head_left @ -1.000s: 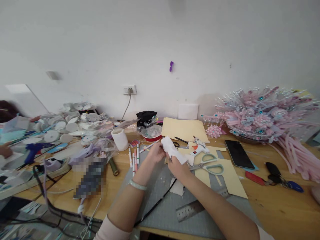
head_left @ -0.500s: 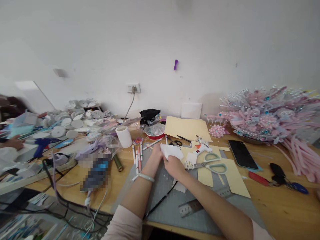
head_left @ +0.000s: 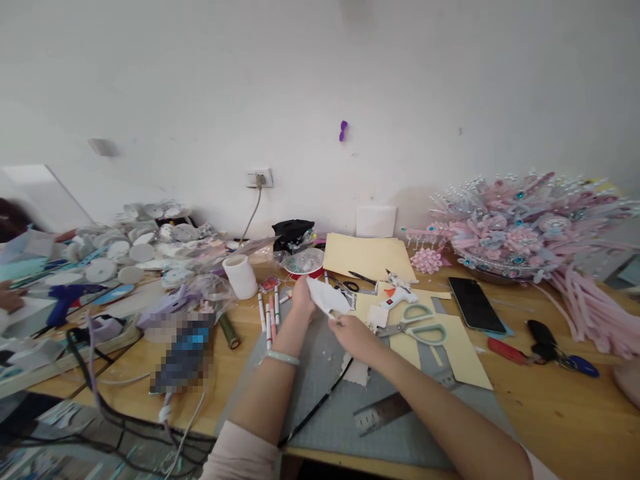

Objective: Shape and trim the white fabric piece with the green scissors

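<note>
My left hand (head_left: 303, 301) is closed on the left edge of a small white sheet (head_left: 327, 297), held tilted above the grey cutting mat (head_left: 320, 373). Whether it is paper or thin foam I cannot tell. At its lower edge my right hand (head_left: 354, 339) is closed, thumb and fingertips pinched together; what they hold, if anything, is too small to make out. Just right of that hand lie scissors (head_left: 423, 331) with pale green handles. Below them, a metal ruler (head_left: 380, 413) passes partly under my right forearm. A black cord (head_left: 317, 407) runs across the mat, near a torn scrap (head_left: 356, 371).
Cream card sheets (head_left: 367, 255), a white glue gun (head_left: 399, 297), markers (head_left: 267, 319) and a white roll (head_left: 241, 276) surround the mat. A phone (head_left: 475, 304), keys (head_left: 545, 343) and pink beaded decorations (head_left: 520, 233) stand right. Left are clutter, a blue glue gun (head_left: 70, 298) and another person's hand (head_left: 10, 298).
The white sheet has turned, its right end dipping lower. My right hand has drawn down from its face to the lower edge. The whole view has shifted slightly.
</note>
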Demonstrator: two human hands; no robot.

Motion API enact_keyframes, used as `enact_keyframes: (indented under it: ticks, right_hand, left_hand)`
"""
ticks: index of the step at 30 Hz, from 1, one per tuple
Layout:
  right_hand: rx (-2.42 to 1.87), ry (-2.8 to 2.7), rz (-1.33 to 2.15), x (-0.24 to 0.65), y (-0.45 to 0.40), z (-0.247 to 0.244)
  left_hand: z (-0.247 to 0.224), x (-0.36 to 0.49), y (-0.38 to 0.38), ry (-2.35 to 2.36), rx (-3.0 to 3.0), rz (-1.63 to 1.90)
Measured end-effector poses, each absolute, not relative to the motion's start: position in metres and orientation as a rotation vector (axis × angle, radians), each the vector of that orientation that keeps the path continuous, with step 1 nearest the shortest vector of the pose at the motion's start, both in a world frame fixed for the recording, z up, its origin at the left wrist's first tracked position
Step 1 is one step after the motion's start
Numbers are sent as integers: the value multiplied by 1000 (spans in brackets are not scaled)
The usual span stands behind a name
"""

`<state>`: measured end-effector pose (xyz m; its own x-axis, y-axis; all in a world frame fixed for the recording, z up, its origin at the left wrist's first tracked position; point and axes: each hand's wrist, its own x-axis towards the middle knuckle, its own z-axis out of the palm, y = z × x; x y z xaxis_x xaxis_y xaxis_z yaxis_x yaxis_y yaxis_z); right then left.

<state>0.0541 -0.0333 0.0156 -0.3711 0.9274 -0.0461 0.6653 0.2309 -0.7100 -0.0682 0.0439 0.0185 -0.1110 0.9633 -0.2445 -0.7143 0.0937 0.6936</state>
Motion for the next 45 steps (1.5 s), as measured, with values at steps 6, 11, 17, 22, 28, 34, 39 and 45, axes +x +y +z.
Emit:
enact_keyframes:
  ticks: [6, 11, 17, 22, 28, 34, 39, 45]
  right_hand:
    - [-1285, -1666, 1344, 112, -6, 28]
    - [-1184, -1265, 1429, 133, -5, 31]
    - [-1046, -933, 1534, 130, -7, 35]
    - [-925, -812, 1531, 128, -7, 39]
    - [-788, -732, 1530, 128, -5, 37]
    - [-769, -689, 1626, 116, -13, 29]
    - [-825, -876, 1592, 105, -22, 26]
    - [-952, -815, 1470, 102, -16, 13]
  left_hand:
    - [20, -62, 26, 833, 456, 1452]
    - [23, -50, 13, 786, 547, 1295]
    - [25, -39, 4, 803, 606, 1183]
    - [27, -36, -4, 800, 794, 884]
    - [25, -30, -3, 630, 819, 1111]
    - [16, -20, -1, 562, 730, 1460]
    - [12, -12, -6, 575, 757, 1493]
    - [10, -10, -9, 622, 718, 1435]
